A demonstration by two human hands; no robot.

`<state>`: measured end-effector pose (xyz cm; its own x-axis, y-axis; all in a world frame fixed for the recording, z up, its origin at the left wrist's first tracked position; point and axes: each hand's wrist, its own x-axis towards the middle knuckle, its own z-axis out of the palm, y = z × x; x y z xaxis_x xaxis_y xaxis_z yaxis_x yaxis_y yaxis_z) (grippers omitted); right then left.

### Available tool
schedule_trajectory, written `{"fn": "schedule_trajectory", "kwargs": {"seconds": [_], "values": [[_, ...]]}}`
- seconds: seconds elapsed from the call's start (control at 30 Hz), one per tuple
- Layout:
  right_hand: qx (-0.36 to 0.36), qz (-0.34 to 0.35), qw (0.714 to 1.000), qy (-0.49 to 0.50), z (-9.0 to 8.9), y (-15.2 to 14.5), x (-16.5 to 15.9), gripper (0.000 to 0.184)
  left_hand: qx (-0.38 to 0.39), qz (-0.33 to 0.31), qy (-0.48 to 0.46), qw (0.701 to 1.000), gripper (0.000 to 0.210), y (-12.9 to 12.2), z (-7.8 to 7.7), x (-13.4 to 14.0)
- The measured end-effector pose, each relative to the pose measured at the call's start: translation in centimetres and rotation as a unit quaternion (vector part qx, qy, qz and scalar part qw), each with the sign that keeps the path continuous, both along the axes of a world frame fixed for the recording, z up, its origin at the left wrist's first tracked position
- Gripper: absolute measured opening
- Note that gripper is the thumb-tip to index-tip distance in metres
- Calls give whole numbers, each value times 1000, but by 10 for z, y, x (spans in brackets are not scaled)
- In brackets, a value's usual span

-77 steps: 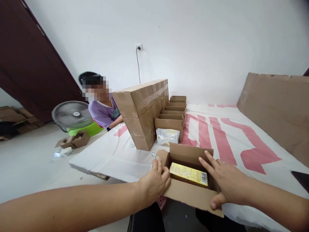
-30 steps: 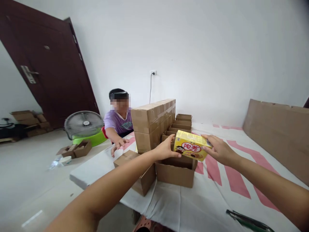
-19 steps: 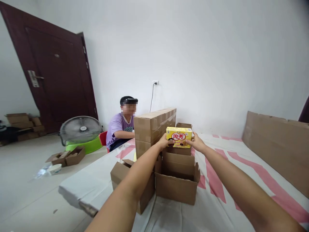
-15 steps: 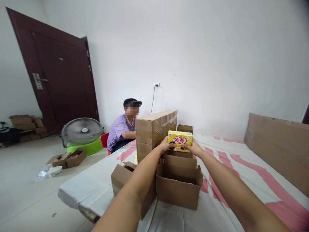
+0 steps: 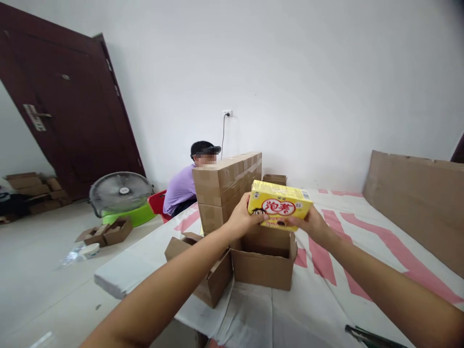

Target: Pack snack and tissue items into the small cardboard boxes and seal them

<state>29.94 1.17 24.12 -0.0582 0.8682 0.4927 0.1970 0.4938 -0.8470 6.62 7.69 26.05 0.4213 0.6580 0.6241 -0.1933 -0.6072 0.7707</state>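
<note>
A yellow snack box (image 5: 281,205) with a red-and-white label is held up between both hands, slightly tilted. My left hand (image 5: 243,217) grips its left end, thumb across the front. On the right end, my right hand (image 5: 312,223) is closed, its thumb also on the front face. Below the snack box stands an open cardboard box (image 5: 263,270), its inside partly hidden by my hands and the snack box. Left of it is a second open carton (image 5: 217,285), partly covered by my left forearm.
A stack of taped cartons (image 5: 210,188) stands behind, with a seated person in a purple shirt (image 5: 181,189) beyond. A large cardboard sheet (image 5: 416,203) stands at right. A dark green object (image 5: 369,336) lies at the table's front. A fan (image 5: 121,191) is on the floor.
Both hands have brought the yellow snack box closer to me and slightly right, and it now tilts. The view has shifted. The seated person leans further behind the carton stack.
</note>
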Motion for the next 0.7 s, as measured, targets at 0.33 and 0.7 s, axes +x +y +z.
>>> {"fn": "schedule_trajectory", "kwargs": {"seconds": [0.33,0.7], "values": [[-68,113,981,-141,-142,-122,1,63,-284,-65,56,955,69,-105,-191,-23],[-103,-47,991,-78,-239,-59,14,35,-290,114,79,947,61,-54,-258,-33]]}}
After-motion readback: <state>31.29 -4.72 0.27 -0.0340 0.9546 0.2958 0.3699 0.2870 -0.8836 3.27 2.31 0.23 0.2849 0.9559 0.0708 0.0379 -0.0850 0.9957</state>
